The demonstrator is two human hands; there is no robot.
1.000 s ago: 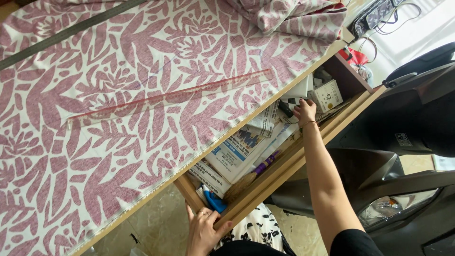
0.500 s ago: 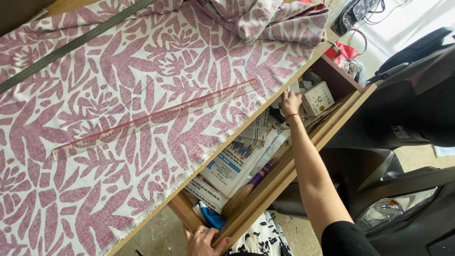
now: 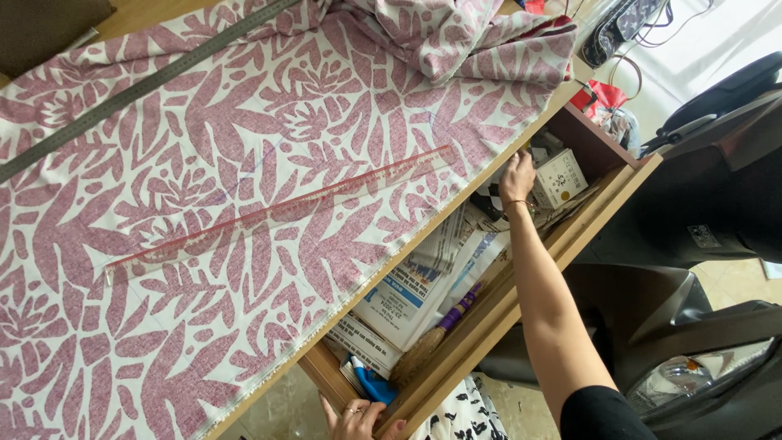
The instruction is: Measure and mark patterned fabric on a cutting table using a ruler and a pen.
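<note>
A: Start close in. What is the left hand (image 3: 357,417) doing?

B: It sits at the near corner of the open wooden drawer (image 3: 521,303), fingers curled over the front edge, right beside a blue-handled tool (image 3: 373,383) lying in that corner. It grips the drawer front and nothing loose.

A: And further along?

B: A small broom with a purple handle (image 3: 440,330) lies along the inside of the front board, then folded newspapers (image 3: 423,281) fill the middle. Past those, the right hand (image 3: 516,175) reaches deep toward the far end, just under the table edge. Its fingers are bent down among the clutter, touching or almost touching a small white box (image 3: 560,178) just to its right. I cannot tell whether it has closed on anything; the fingertips are hidden.

A: How would you judge the rummaging is best done?

B: I would keep the near hand steady on the front so the drawer does not slide, and lift the papers aside rather than dig blind.

A: Beyond the drawer?

B: On the table top, the patterned pink and white fabric (image 3: 204,212) lies flat with a long clear red ruler (image 3: 277,213) across it and a grey metal ruler (image 3: 147,85) near the far edge.
</note>
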